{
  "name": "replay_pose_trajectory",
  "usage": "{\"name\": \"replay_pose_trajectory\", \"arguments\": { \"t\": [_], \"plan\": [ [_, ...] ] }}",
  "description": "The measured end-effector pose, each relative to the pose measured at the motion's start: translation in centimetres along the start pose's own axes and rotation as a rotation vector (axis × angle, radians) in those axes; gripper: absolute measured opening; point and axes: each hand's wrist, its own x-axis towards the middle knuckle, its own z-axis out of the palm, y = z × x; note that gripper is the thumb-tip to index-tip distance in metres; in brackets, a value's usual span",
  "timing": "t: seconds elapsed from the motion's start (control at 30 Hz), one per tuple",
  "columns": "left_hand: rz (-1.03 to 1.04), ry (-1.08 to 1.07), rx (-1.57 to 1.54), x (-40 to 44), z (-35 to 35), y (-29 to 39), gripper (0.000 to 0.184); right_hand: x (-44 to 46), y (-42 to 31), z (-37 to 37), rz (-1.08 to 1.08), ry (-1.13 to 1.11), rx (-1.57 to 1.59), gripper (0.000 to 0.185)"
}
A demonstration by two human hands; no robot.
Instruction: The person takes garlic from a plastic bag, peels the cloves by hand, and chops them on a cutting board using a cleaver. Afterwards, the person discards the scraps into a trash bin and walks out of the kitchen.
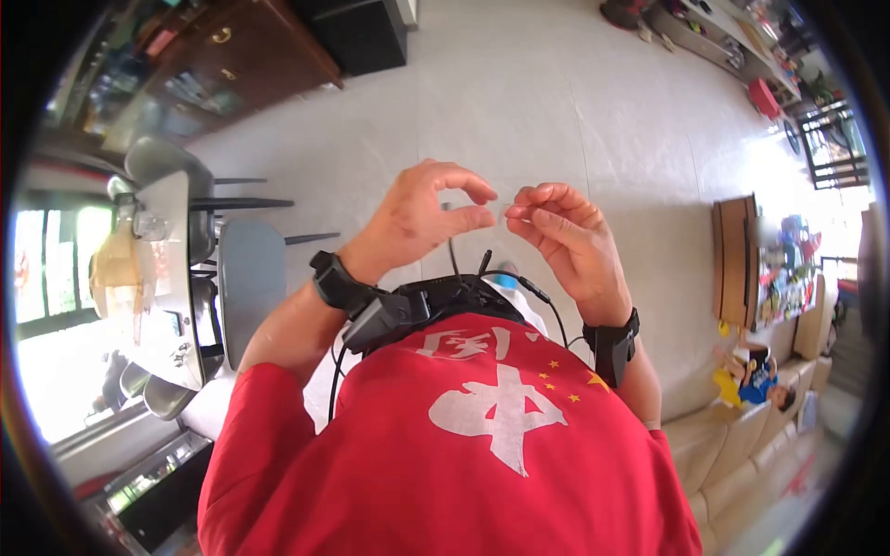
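My left hand (pixel 426 213) is raised in front of my waist, thumb and index finger curved and apart, with nothing visible between them. Facing it, my right hand (pixel 565 227) has its thumb and fingertips pinched together. A tiny clear or pale thing may be at those tips, too small to make out. The two hands are close but not touching. Black devices are strapped to my left wrist (pixel 343 283) and right wrist (pixel 612 352). Below the hands, a black waist unit (pixel 464 292) with cables sits against my red shirt (pixel 482 445).
Pale floor tiles (pixel 501 93) spread ahead. To the left stand a table (pixel 171 269) and grey chairs (pixel 250 287). A dark wooden cabinet (pixel 250 56) and black box (pixel 366 37) are at the upper left. On the right are a wooden shelf (pixel 734 259) and a sofa (pixel 732 445) with a person (pixel 756 380).
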Motion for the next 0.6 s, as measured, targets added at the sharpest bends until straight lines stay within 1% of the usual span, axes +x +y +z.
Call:
{"name": "replay_pose_trajectory", "arguments": {
  "t": [0.1,0.13,0.23,0.3,0.33,0.37,0.4,0.47,0.5,0.53,0.57,0.6],
  "plan": [
    [0.015,0.054,0.036,3.5,0.8,1.0,0.019,2.8,-3.2,-1.0,-0.007,-0.089,-0.063,0.015],
    [-0.038,0.067,0.001,4.6,1.0,1.3,0.019,3.6,-4.1,-1.6,-0.007,-0.11,-0.085,0.015],
    [-0.195,0.091,-0.089,7.5,1.1,1.7,0.018,6.0,-6.7,-3.2,0.019,-0.016,-0.261,0.016],
    [-0.286,0.09,-0.119,9.3,0.6,1.4,0.017,8.0,-7.5,-4.4,-0.08,0.028,-0.581,0.015],
    [-0.271,0.088,-0.086,9.3,0.4,1.1,0.016,8.4,-7.1,-4.5,-0.133,0.057,-0.739,0.015],
    [-0.254,0.084,-0.055,10.0,0.3,0.9,0.015,9.4,-7.2,-4.4,-0.277,0.038,-0.849,0.015],
    [-0.226,0.084,-0.02,11.1,0.1,0.6,0.014,10.6,-7.6,-4.2,-0.339,-0.011,-0.932,0.016],
    [-0.214,0.123,-0.057,13.4,0.1,-0.6,0.014,13.2,-9.0,-3.6,-0.502,-0.108,-1.114,0.018],
    [-0.204,0.106,-0.094,14.6,-0.3,-1.6,0.014,14.7,-9.1,-3.9,-0.523,-0.147,-1.145,0.019],
    [-0.193,0.099,0.02,15.9,-1.0,-2.1,0.015,16.5,-9.0,-4.6,-0.55,-0.181,-1.178,0.02],
    [-0.24,0.097,-0.049,17.3,-1.8,-3.0,0.015,18.3,-9.4,-5.0,-0.511,-0.215,-1.18,0.019],
    [-0.296,0.087,-0.127,18.7,-2.5,-3.9,0.016,19.7,-9.8,-5.0,-0.45,-0.186,-1.132,0.018]
  ]
}}
